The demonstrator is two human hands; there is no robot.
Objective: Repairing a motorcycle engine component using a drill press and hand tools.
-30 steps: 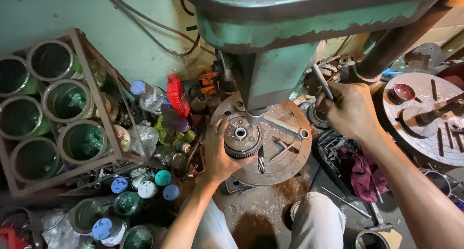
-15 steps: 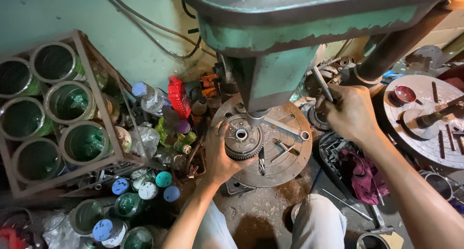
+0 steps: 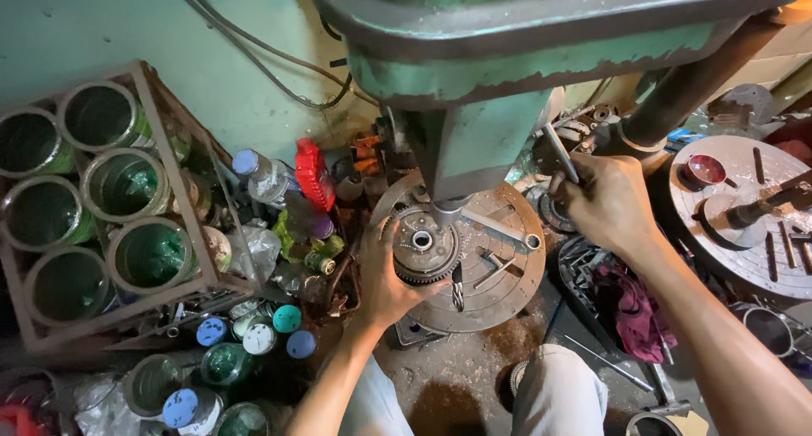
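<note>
Two hands on the drill press. Left hand [image 3: 385,275] wraps the toothed gear [image 3: 425,248], fingers curled round its left rim, pinning it flat on the round table [image 3: 507,267] directly under the spindle [image 3: 448,206]. Right hand [image 3: 605,201] is closed in a fist round the feed lever [image 3: 560,153].

To do this well, I'd judge: keep the gear's centre hole lined up under the spindle, press it flat so it can't spin, keep fingertips off the hub, and pull the lever slowly and evenly. A loose drill bit [image 3: 458,290] and a wrench [image 3: 506,230] lie on the table just beside the gear, worth watching.

Containers: the wooden crate [image 3: 161,131] on the left holds several open cans [image 3: 127,185] with green-stained insides. Spray cans [image 3: 254,333] with blue and teal caps stand near it. A red bowl [image 3: 705,170] sits on a second round plate [image 3: 744,258] to the right; contents unclear.
</note>
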